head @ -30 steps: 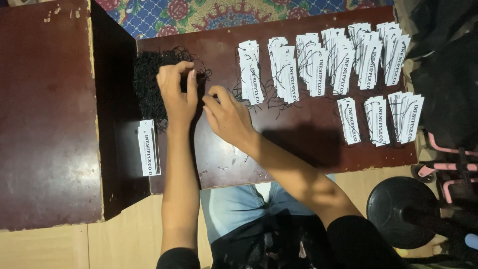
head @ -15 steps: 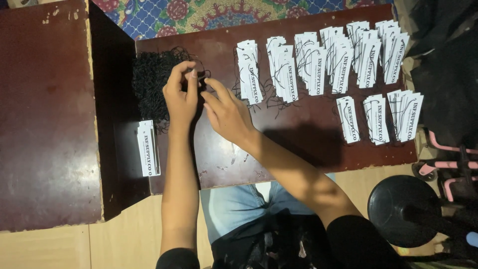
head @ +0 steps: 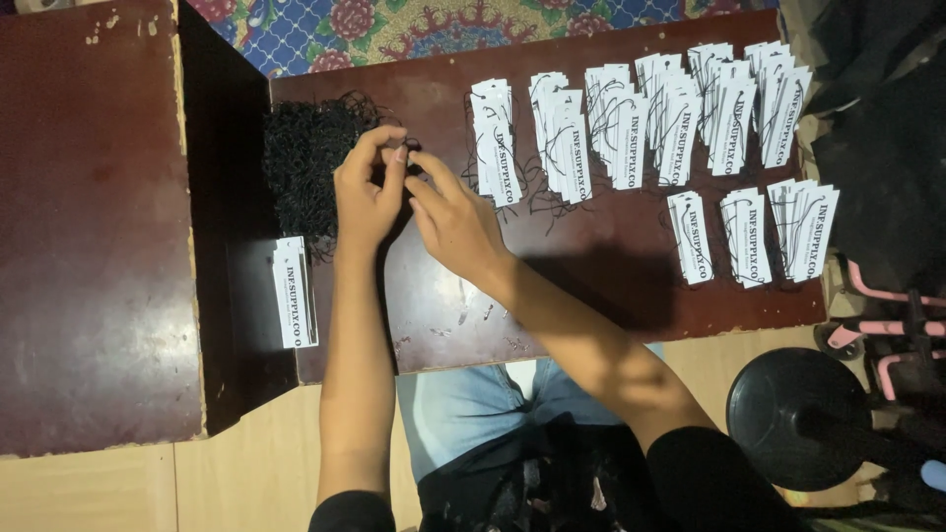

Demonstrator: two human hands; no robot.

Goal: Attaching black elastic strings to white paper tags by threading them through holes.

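Head view: both hands meet at the right edge of the heap of black string loops (head: pixel 307 158) on the dark wooden table (head: pixel 591 286). The left hand (head: pixel 367 192) has its thumb and fingertips pinched together, and the right hand (head: pixel 448 212) pinches toward the same spot, index finger stretched out to meet them. A thin black strand seems to run between the 2 pinches, but it is too fine to say which fingers truly grip it.

A small stack of white paper tags (head: pixel 295 292) lies just left of the left forearm, on the lower ledge. To the right, rows of finished tags with strings (head: pixel 641 128) are laid out in overlapping bundles, with 3 more bundles (head: pixel 754 232) nearer the table's front edge.

To do this well, I judge that 1 loop should be teased free at the heap's edge, with the left pinch steadying the tangle while the right draws the strand sideways and slowly, so neighbouring loops do not drag out with it.
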